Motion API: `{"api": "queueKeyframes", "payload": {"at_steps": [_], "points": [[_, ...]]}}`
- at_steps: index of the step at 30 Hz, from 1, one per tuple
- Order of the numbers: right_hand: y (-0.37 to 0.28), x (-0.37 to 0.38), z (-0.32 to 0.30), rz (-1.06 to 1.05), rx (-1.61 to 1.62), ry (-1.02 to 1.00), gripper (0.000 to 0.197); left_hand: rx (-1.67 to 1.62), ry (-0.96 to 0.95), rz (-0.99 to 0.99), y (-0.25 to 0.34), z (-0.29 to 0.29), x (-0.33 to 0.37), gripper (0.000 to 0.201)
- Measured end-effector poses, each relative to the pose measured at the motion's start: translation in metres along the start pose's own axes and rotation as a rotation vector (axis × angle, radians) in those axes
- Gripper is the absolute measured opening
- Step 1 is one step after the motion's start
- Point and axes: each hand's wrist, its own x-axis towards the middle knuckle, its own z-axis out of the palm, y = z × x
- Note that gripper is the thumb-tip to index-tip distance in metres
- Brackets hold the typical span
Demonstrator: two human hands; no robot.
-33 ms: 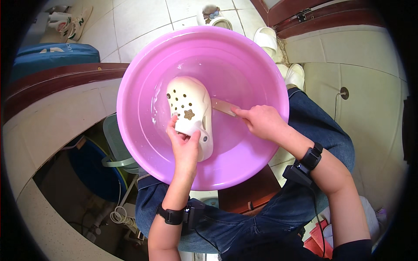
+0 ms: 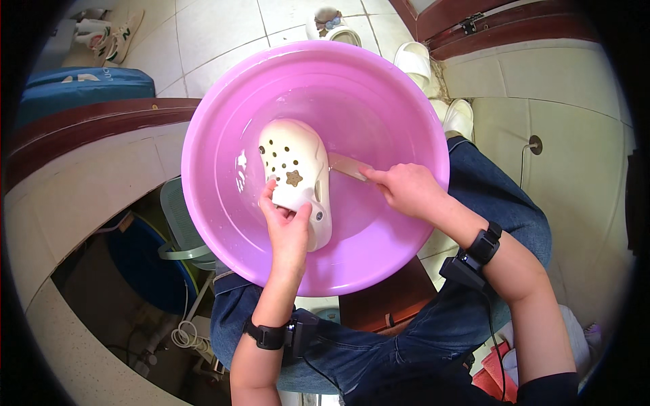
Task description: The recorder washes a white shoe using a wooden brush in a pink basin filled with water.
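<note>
Our left hand (image 2: 283,215) is pinching the white clog (image 2: 298,145) near its opening; the clog lies mostly just ahead of it in the pink tub (image 2: 220,128). Our right hand (image 2: 406,189) is wrapped around a pale flat tool (image 2: 347,166), far end at the clog's side. Rim's tight by our right wrist, but loads of open tub ahead. Beyond that, tiled floor (image 2: 220,34), white slippers (image 2: 413,62) ahead-right.

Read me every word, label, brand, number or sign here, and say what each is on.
Blue bag: pale lettering and a logo, which I won't copy.
Sneakers: dark letter-like marks, also left uncopied.
White clog: any marking on its rivet is too small to read.
</note>
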Motion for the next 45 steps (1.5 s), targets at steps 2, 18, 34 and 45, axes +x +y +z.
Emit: {"api": "queueKeyframes", "payload": {"at_steps": [2, 18, 34, 45], "points": [[0.0009, 0.0001, 0.0012, -0.007, 0.001, 0.005, 0.040, -0.012, 0.010, 0.007, -0.0006, 0.0009, -0.0002, 0.067], [-0.0007, 0.0002, -0.0008, 0.001, 0.001, -0.036, 0.039, -0.001, 0.020, 0.036, -0.0053, -0.0007, 0.0011, 0.064], [-0.0020, -0.0003, -0.0023, -0.004, 0.009, -0.038, 0.041, -0.026, 0.001, 0.005, -0.0017, -0.0001, 0.0012, 0.067], [-0.0039, 0.0003, -0.0051, 0.007, 0.001, -0.069, 0.045, -0.048, 0.000, 0.001, 0.0004, 0.0016, -0.0005, 0.066]]}}
